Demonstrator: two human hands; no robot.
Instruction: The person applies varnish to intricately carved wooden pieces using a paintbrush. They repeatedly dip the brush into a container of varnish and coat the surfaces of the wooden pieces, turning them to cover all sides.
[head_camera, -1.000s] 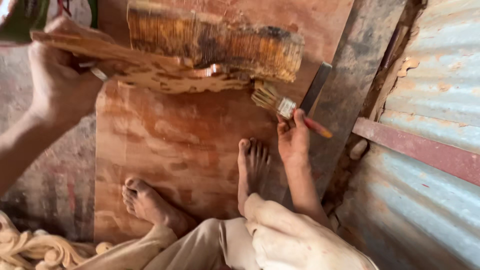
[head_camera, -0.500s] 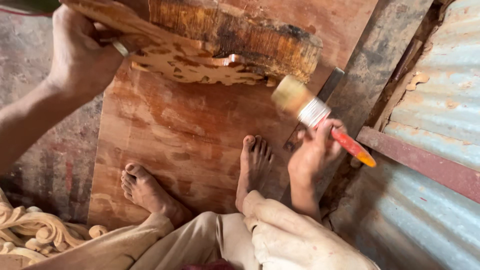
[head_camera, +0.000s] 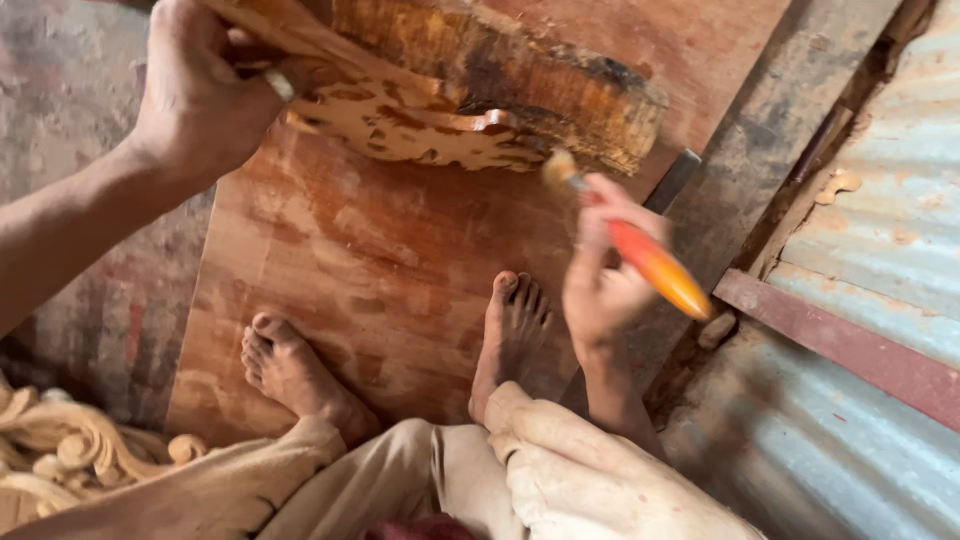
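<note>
My left hand (head_camera: 200, 95) grips a carved wooden piece (head_camera: 400, 125) with pierced scrollwork and holds it up, tilted, above a stained plywood board (head_camera: 380, 270). Behind the piece lies a rough wooden block (head_camera: 500, 70) with dark orange stain. My right hand (head_camera: 600, 280) is closed on a paintbrush (head_camera: 640, 255) with an orange and red handle. The bristles touch the right end of the carved piece. The brush and hand are blurred by motion. Both my bare feet (head_camera: 400, 350) rest on the board.
A corrugated metal sheet (head_camera: 880, 230) with a red rail (head_camera: 840, 340) stands on the right. Pale unfinished carved scrollwork (head_camera: 70, 460) lies at the lower left. A dark plank (head_camera: 700, 250) runs between board and metal sheet. The floor (head_camera: 70, 100) at left is worn concrete.
My right hand has swung the brush from low on the board up to the carved piece's right end. My left hand has kept its hold while the view shifted closer.
</note>
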